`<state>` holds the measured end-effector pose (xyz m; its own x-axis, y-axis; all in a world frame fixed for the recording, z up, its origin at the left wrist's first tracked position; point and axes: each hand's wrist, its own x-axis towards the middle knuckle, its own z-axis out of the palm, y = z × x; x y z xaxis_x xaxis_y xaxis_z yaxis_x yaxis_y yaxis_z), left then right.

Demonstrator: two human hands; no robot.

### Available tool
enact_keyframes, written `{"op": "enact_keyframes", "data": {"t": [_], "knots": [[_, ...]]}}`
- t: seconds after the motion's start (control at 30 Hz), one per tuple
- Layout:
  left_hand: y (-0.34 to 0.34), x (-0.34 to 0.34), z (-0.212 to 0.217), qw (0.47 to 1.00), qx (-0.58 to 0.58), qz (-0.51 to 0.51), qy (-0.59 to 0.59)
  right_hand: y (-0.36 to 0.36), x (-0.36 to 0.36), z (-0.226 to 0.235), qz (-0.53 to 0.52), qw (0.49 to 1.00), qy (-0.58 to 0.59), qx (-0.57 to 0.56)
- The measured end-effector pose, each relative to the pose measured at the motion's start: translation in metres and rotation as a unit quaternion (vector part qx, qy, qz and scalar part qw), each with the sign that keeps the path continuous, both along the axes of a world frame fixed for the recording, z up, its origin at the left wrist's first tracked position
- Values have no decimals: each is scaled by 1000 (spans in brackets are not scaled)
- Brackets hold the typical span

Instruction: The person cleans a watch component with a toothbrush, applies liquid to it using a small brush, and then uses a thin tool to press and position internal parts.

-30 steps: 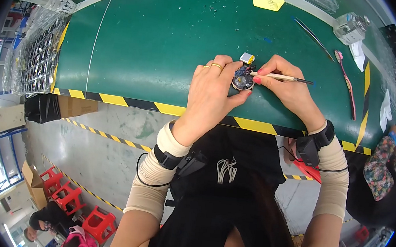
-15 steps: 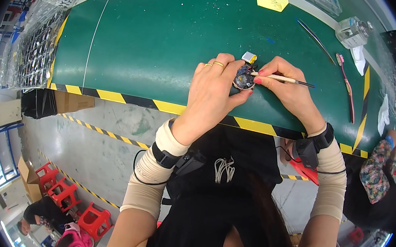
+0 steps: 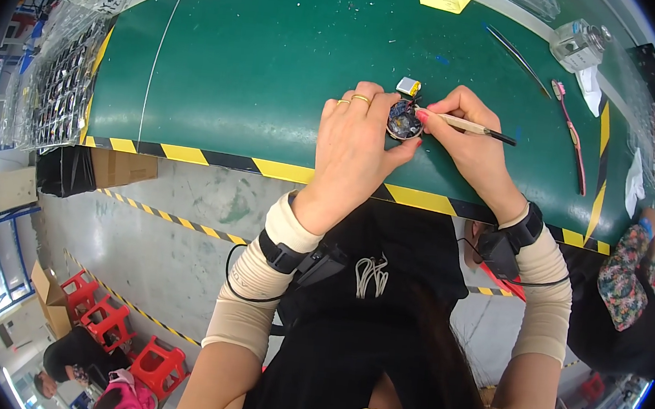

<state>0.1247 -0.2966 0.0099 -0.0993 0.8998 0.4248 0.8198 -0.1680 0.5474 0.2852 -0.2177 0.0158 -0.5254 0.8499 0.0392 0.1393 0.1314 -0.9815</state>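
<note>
My left hand [image 3: 352,140] grips a small round electronic device [image 3: 405,122] by its rim, fingers at the far side and thumb near. Its inside lies exposed, dark with a circuit board and thin wires. A small silver battery pack [image 3: 408,85] with a yellow edge sits just beyond the device, joined by wires. Between thumb and fingertips, my right hand [image 3: 468,135] pinches a thin pale stick [image 3: 463,124] with a dark end. The stick's tip is at the device's upper right edge; whether it touches is too small to tell.
On the green work mat [image 3: 239,62] lie tweezers [image 3: 519,61] and a pink toothbrush [image 3: 570,137] at the right. A clear bottle [image 3: 579,46] stands behind them. Clear trays of small parts [image 3: 60,76] stand at the left edge. A co-worker's floral sleeve [image 3: 623,280] shows at far right.
My right hand has tilted and shifted slightly, bringing the stick's tip up and left along the device's edge. The device and battery sit slightly differently; my left hand keeps its grip.
</note>
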Motion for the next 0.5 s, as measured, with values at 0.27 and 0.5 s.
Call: {"op": "enact_keyframes", "data": {"t": [0.27, 0.5], "knots": [[0, 6, -4, 1000, 15, 19, 5, -5, -2, -3, -33, 995, -56, 82], [0, 6, -6, 999, 29, 20, 0, -4, -2, -2, -22, 996, -53, 71]]}}
